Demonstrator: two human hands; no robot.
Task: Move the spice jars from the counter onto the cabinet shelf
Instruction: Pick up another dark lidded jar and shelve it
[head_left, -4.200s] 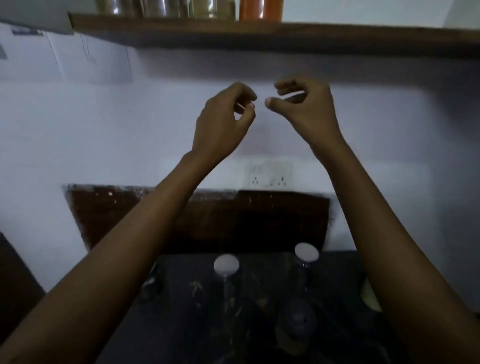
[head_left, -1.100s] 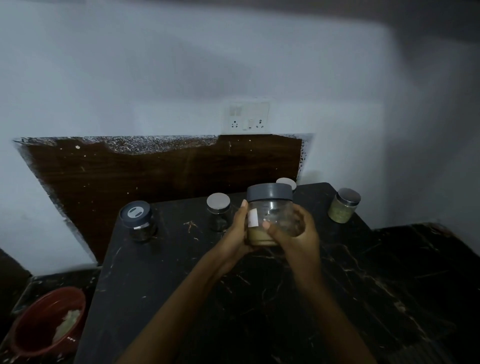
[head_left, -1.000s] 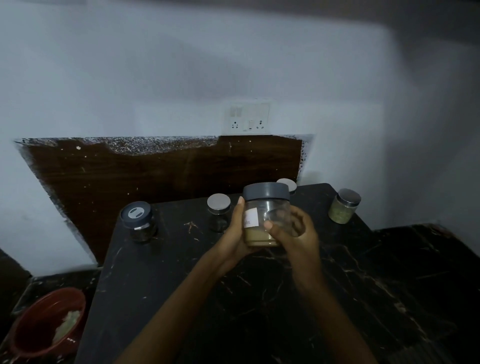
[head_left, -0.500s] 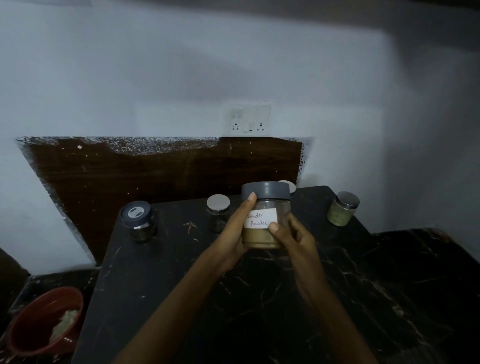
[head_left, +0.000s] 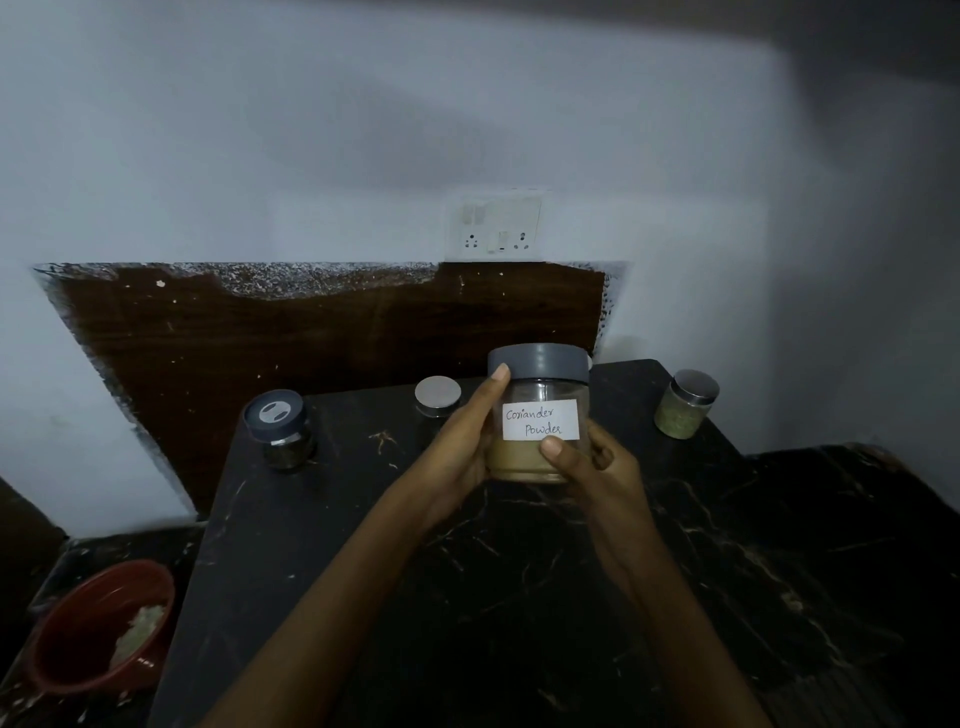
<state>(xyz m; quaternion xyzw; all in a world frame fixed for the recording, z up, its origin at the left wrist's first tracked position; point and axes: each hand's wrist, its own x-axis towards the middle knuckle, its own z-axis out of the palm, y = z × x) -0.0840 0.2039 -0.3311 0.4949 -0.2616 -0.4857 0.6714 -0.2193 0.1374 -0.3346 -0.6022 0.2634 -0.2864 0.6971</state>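
Grey-lidded jar (head_left: 538, 415), labelled coriander powder, is held upright above the black table (head_left: 519, 571) near its back edge, gripped by left hand (head_left: 462, 452) and right hand (head_left: 592, 467) fingers.

Worktop (head_left: 493, 597): black stone slab, pale veins, pushed against dark brown wall panel (head_left: 311, 332) at rear. 3 jars standing upright on it, all near back edge, well apart. Rear left: dark-lidded jar (head_left: 278, 428), dark contents. Rear centre: silver-lidded jar (head_left: 438, 397), body partly hidden behind forearm. Rear right corner: steel-lidded jar (head_left: 685, 404), greenish contents. Front and middle of slab bare. Lower surface at left: red bowl (head_left: 98, 626), pale scraps inside, beside worktop, not on it.
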